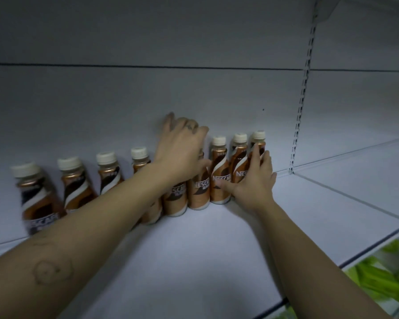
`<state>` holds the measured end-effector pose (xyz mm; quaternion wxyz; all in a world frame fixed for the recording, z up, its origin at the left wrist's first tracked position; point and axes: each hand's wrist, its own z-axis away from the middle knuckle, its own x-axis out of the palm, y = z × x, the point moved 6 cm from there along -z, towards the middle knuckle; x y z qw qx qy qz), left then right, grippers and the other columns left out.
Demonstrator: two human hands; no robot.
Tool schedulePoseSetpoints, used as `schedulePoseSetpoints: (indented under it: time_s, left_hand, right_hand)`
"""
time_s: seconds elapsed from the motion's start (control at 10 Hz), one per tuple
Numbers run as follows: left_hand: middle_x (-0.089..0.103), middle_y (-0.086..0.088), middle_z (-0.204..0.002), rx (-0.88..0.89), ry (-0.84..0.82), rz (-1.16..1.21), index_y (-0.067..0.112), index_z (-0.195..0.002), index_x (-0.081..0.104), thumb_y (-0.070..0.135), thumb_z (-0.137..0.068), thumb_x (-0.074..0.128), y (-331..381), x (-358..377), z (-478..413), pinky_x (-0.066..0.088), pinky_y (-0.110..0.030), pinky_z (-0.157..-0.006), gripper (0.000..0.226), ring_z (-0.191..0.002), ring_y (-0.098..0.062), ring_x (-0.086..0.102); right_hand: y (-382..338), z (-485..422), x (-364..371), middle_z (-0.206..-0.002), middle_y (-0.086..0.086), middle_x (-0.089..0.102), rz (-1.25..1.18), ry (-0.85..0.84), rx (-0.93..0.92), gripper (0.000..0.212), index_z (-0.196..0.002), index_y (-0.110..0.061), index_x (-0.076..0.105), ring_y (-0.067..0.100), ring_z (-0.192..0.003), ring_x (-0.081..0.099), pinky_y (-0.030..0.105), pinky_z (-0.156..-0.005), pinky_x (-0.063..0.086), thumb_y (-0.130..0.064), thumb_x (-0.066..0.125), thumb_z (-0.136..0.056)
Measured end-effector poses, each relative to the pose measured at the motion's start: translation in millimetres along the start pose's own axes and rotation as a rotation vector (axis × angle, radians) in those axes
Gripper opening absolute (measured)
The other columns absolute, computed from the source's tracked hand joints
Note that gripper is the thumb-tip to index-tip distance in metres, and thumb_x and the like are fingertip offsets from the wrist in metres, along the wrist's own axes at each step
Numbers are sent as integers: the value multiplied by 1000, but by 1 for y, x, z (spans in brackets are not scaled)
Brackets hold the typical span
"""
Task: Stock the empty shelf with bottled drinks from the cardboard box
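Several brown coffee bottles (219,178) with cream caps stand in a row along the back wall of the white shelf (194,261). My left hand (180,153) lies on top of the two middle bottles (199,194) and hides their caps, with its fingers spread toward the back wall. My right hand (253,183) clasps the two rightmost bottles (240,157): the thumb crosses their fronts and the fingers wrap the right side of the end bottle (258,140). The left bottles (37,201) look blurred. No cardboard box is in view.
A slotted metal upright (302,107) and a divider rail (346,194) bound the shelf on the right, with another white shelf bay beyond. Green packaged goods (378,277) show below the front edge at lower right. Another shelf hangs overhead.
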<state>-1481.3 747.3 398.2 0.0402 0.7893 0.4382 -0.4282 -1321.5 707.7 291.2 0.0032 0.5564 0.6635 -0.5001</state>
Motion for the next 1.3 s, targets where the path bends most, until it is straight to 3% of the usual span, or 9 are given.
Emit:
schedulePoseSetpoints:
  time_s: [0.1,0.2,0.3,0.4,0.6,0.7,1.0,1.2,1.3]
  left_hand:
    - [53,-11,-134,-34,49,-99,17,-132,50,45,-75,69,-22,-24,34,9,-52,-114,65,-130,-30,40]
    - [59,-12,-124,-45,20,-153,15,-119,57,38,-74,71,-27,-29,76,28,-48,-103,53,-119,-33,49]
    - [59,-6,-122,-7,-154,-120,20,-118,58,40,-81,63,-11,-17,113,35,-41,-93,43,-113,-27,51]
    - [50,3,-137,-17,-304,35,28,-134,47,47,-92,44,3,1,141,34,-37,-100,46,-122,-18,44]
    - [16,-1,-161,-62,-582,202,24,-153,18,46,-99,24,7,37,165,26,-39,-110,59,-139,-23,29]
    - [13,-1,-161,-69,-596,239,20,-154,11,44,-101,23,6,43,166,22,-37,-112,60,-140,-22,28]
    - [22,-1,-159,-54,-550,275,20,-153,20,47,-96,34,-8,40,164,25,-38,-111,64,-140,-22,29]
    - [52,4,-136,-109,-299,306,26,-133,48,49,-90,45,-36,-15,161,39,-36,-104,48,-122,-17,47]
    - [61,4,-122,-129,-217,257,24,-129,52,51,-89,44,-52,-42,163,44,-36,-95,49,-114,-17,53]
  right_hand:
    - [-26,7,-7,-161,13,-7,127,92,-126,139,-152,-24,-8,29,-149,-9,55,-117,-5,-70,77,-53]
    - [-59,18,-15,-158,15,15,198,201,-282,128,-152,-20,12,31,-146,11,50,-118,7,-67,78,-53]
    - [-81,31,-1,-150,12,35,309,127,-441,111,-151,-19,22,30,-138,30,46,-113,24,-59,78,-64]
    - [-83,36,13,-142,5,45,294,2,-510,103,-153,-19,14,24,-128,43,38,-105,35,-49,74,-75]
    - [-77,44,31,-148,6,39,220,-173,-476,113,-153,-23,-13,24,-126,50,35,-86,48,-37,72,-81]
    - [-75,44,36,-149,7,36,239,-156,-465,115,-153,-23,-15,25,-115,58,31,-74,47,-40,73,-80]
    - [-84,49,35,-150,11,30,297,-151,-417,116,-152,-21,-14,28,-110,60,34,-70,49,-42,73,-78]
    - [-105,56,13,-156,9,17,340,-74,-386,100,-153,-20,3,28,-138,34,37,-99,45,-46,68,-81]
    - [-128,63,-3,-161,10,11,376,-132,-447,95,-153,-22,12,28,-147,15,41,-118,22,-56,63,-81]
